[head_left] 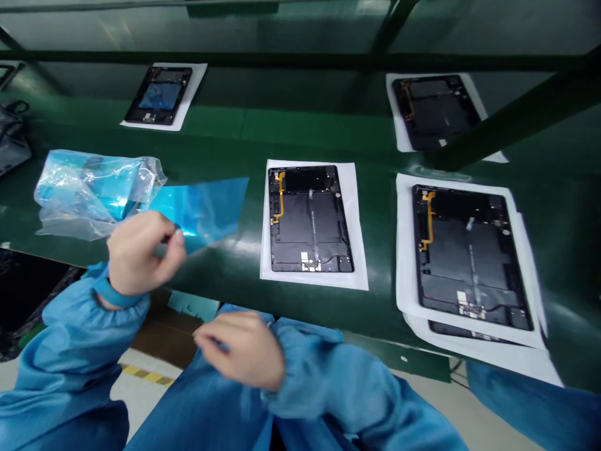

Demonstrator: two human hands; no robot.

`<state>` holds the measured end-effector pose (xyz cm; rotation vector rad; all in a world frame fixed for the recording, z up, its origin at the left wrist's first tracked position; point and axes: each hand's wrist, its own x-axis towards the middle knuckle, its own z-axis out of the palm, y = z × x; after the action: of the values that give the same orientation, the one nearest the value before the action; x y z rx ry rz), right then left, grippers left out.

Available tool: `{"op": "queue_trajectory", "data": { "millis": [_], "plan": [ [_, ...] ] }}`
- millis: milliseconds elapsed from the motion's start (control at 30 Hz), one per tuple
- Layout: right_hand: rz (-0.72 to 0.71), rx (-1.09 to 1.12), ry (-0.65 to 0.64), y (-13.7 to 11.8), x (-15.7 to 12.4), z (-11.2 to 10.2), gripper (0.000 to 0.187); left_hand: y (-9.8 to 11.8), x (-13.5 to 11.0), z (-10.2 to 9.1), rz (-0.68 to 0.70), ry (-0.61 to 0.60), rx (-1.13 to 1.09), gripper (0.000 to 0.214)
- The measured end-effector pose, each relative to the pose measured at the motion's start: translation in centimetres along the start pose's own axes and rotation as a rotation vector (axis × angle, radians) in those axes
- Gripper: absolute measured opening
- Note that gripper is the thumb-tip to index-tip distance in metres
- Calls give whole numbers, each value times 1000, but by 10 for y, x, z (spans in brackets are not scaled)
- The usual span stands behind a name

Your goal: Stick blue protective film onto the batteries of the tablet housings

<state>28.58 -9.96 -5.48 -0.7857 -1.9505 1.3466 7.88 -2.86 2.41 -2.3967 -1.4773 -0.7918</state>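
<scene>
Head view: left hand (143, 254) pinches blue film (213, 210); print (313, 223) on tablet (295, 219) illegible.

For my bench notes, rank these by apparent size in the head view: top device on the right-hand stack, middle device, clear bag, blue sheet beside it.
1. Top stacked device
2. Middle device and clear bag: too alike to rank
3. Blue sheet, partly behind the left hand

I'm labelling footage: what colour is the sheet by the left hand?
The sheet is bright blue, as the head view shows.
</scene>
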Motion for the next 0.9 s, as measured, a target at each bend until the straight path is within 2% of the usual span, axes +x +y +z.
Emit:
{"op": "queue_trajectory", "data": {
  "millis": [67, 133, 200, 300, 367, 467, 567, 633, 700, 900],
  "plan": [
    [35, 40, 268, -11, 4, -47, 19, 24, 0, 9, 148, -30, 23, 18],
    [33, 14, 340, -17, 11, -85, 28, 48, 3, 23, 267, -74, 19, 21],
    [-15, -79, 335, -18, 17, -108, 31, 68, 7, 40, 330, -67, -9, 24],
    [-91, -248, 331, -14, 18, -118, 23, 86, 12, 60, 366, -29, -48, 21],
    [-124, -349, 351, -10, 14, -119, 22, 90, 13, 65, 365, -57, -69, 20],
    [-205, -524, 362, -2, 9, -127, 24, 87, 13, 60, 313, -56, -121, 22],
    [-311, -658, 299, 5, 4, -141, 29, 76, 19, 47, 188, -13, -33, 33],
    [-361, -680, 261, 8, 3, -150, 32, 68, 26, 40, 171, -99, -42, 22],
    [-352, -665, 269, 9, 3, -156, 33, 62, 32, 39, 185, -199, -167, 8],
    [-249, -591, 331, 13, 8, -168, 12, 54, 44, 54, 57, -281, -412, 14]
  ]
}}
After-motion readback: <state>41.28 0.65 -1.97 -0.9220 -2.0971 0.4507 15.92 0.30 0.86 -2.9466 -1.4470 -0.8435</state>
